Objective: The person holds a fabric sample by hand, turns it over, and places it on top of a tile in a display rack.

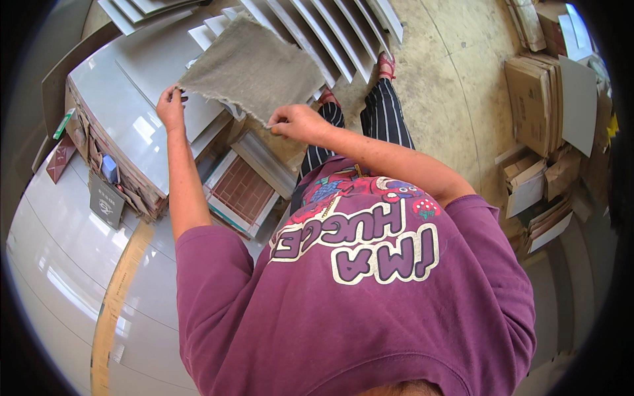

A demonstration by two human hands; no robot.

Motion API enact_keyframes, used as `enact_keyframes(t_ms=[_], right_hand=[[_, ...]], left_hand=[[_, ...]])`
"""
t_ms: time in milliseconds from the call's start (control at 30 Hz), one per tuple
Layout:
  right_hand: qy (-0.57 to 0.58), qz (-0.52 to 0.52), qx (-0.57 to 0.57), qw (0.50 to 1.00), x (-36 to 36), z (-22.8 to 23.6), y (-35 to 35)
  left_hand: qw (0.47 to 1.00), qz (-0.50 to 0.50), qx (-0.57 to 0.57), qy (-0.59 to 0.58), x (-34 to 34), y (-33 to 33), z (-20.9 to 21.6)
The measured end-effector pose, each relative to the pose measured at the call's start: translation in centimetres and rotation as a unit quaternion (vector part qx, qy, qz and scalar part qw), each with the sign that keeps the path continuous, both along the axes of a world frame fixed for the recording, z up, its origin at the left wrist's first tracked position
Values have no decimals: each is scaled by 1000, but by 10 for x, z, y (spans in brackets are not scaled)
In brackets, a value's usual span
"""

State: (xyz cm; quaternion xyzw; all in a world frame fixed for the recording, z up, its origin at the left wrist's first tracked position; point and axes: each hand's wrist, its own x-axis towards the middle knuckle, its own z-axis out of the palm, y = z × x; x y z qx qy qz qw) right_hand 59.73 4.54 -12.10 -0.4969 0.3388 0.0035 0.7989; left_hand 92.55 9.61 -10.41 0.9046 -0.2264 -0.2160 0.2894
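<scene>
A grey-brown cloth (254, 66) with frayed edges is spread out between my two hands. My left hand (172, 107) pinches its near left corner, beside a stack of glossy light sheets. At the near right corner, my right hand (296, 123) grips the cloth with its fingers closed. The far part of the cloth lies over or in front of a row of upright white panels (317, 33); whether it touches them I cannot tell.
Left stands a stack of glossy sheets (132, 99) with a blue object (109, 169) at its side. Below the cloth, a brick-patterned panel (243, 191) leans beside a grey box-like piece. Flattened cardboard cartons (531, 105) stand at the right, on the concrete floor (456, 86).
</scene>
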Motion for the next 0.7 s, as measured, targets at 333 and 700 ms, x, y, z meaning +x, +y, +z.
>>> enact_keyframes(t_ms=[333, 700], right_hand=[[-144, 15, 102, 984, 50, 84, 2], [-58, -172, 163, 970, -3, 8, -35]], left_hand=[[979, 9, -132, -152, 33, 9, 115], [985, -110, -131, -35, -23, -110, 24]])
